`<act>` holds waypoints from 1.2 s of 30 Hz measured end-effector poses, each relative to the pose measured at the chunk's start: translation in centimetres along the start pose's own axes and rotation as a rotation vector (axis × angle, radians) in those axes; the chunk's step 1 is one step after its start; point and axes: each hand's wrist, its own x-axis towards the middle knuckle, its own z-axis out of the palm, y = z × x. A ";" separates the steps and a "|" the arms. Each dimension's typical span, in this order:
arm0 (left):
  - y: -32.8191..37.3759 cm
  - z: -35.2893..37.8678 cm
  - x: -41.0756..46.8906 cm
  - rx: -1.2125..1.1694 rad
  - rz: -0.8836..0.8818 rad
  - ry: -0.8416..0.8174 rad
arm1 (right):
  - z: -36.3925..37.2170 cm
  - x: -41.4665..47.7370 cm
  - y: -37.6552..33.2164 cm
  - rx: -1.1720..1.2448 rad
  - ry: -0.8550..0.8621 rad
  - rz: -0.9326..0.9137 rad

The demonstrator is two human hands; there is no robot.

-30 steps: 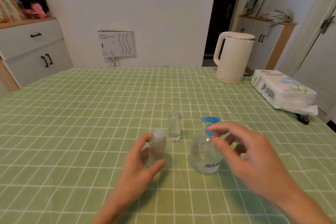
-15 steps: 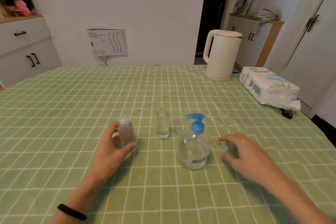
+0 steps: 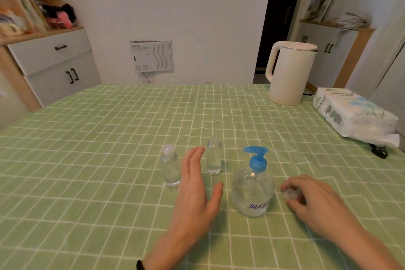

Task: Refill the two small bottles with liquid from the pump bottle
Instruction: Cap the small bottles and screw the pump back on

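Observation:
A clear pump bottle [image 3: 252, 190] with a blue pump head stands on the green checked tablecloth, a little liquid at its bottom. Two small clear bottles stand to its left: a capped one [image 3: 170, 167] and, farther back, an uncapped one [image 3: 214, 158]. My left hand [image 3: 197, 190] is between the two small bottles with straight spread fingers, holding nothing. My right hand [image 3: 311, 197] rests on the cloth right of the pump bottle, its fingers curled around a small clear cap [image 3: 289, 193].
A white electric kettle [image 3: 289, 72] stands at the table's back right. A tissue pack [image 3: 352, 114] lies at the right edge with a black plug beside it. Cabinets stand behind the table on both sides.
My left hand set the capped small bottle down at the left and let go, then moved right between the small bottles. My right hand left the pump head and now holds the cap on the cloth.

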 end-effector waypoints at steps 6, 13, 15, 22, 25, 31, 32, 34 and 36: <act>-1.4 2.8 3.0 -0.053 -0.228 -0.039 | -0.4 -1.5 0.3 0.065 -0.011 -0.022; -2.5 3.8 5.2 -0.112 -0.235 -0.026 | -1.5 -2.8 0.4 0.187 0.020 -0.029; -2.7 3.8 5.3 -0.108 -0.222 -0.027 | -1.8 -3.1 0.1 0.241 0.052 -0.029; -2.3 2.4 3.9 -0.188 -0.193 -0.049 | -3.2 -3.8 -2.0 0.451 0.224 0.001; -1.8 1.4 1.9 -0.252 -0.195 -0.073 | -3.7 -4.0 -3.3 0.583 0.266 -0.007; -1.4 -0.4 -2.4 -0.334 -0.189 -0.097 | -3.2 -4.8 -7.4 0.907 0.204 -0.171; -1.3 -0.6 -2.9 -0.339 -0.177 -0.093 | -3.0 -4.8 -8.0 0.939 0.177 -0.191; -1.2 -0.9 -3.7 -0.345 -0.145 -0.091 | -2.4 -4.8 -9.0 0.932 0.131 -0.222; -1.2 -1.0 -4.5 -0.358 -0.116 -0.100 | -2.0 -4.7 -9.9 0.869 0.101 -0.247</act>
